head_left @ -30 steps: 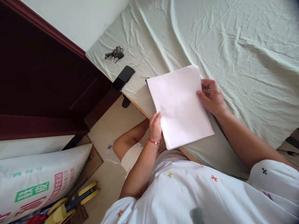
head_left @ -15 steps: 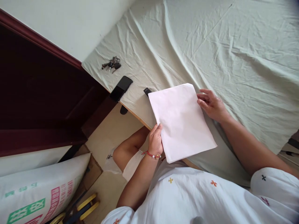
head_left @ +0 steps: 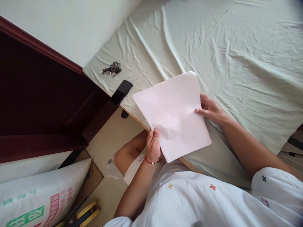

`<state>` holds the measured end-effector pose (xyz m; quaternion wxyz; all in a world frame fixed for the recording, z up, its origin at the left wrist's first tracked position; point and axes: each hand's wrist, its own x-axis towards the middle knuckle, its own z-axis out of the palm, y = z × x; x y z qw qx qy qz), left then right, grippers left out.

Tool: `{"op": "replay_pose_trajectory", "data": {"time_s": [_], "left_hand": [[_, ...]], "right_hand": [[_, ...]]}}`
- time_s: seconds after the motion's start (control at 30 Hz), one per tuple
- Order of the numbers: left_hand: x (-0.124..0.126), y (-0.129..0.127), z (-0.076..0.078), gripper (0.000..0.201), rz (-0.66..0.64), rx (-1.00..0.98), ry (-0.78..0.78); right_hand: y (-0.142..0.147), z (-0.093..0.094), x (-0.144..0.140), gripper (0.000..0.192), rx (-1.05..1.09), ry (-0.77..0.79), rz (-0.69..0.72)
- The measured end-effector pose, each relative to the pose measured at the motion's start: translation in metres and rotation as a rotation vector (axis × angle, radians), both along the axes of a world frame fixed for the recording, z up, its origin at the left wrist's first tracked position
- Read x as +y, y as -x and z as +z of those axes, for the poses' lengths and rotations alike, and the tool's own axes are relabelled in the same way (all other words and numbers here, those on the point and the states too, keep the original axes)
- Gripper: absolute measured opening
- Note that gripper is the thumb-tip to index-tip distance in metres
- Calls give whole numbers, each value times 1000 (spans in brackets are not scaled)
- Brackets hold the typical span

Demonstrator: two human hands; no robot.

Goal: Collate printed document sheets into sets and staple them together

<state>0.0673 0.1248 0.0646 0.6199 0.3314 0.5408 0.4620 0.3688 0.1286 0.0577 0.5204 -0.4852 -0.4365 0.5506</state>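
Note:
White sheets of paper (head_left: pixel 175 116), blank on the visible face, are held at a tilt over the near edge of the cloth-covered table. My left hand (head_left: pixel 153 144) pinches their lower left edge, thumb on top, and wears a red beaded bracelet (head_left: pixel 151 161) at the wrist. At the right edge my right hand (head_left: pixel 211 108) has its thumb on the paper's face and its fingers behind, partly hidden. The sheets bulge slightly between the hands. How many sheets there are, I cannot tell.
A black phone (head_left: pixel 121 92) lies at the table's left edge, with a bunch of keys (head_left: pixel 112 68) beyond it. The pale green cloth (head_left: pixel 213 60) is wrinkled. Dark red wood panelling (head_left: pixel 44 88) stands at left, above a printed white sack (head_left: pixel 47 192) on the floor.
The paper has turned and shifted left, now covering the small black object that showed at its corner. My right hand has gone from beside the edge to gripping it.

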Motion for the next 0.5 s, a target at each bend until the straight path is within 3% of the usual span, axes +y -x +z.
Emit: {"op": "replay_pose_trajectory", "data": {"time_s": [0.1, 0.2, 0.33, 0.5], "left_hand": [[-3, -1, 7, 57, 21, -35, -5], [-4, -3, 9, 57, 52, -84, 26], [-2, 0, 0, 53, 58, -66, 75], [0, 6, -14, 54, 92, 16, 45]], "right_hand": [[1, 6, -3, 83, -7, 34, 38], [2, 13, -7, 65, -7, 110, 98], [8, 18, -8, 48, 179, 262, 203], [27, 21, -1, 49, 316, 381, 155]]}}
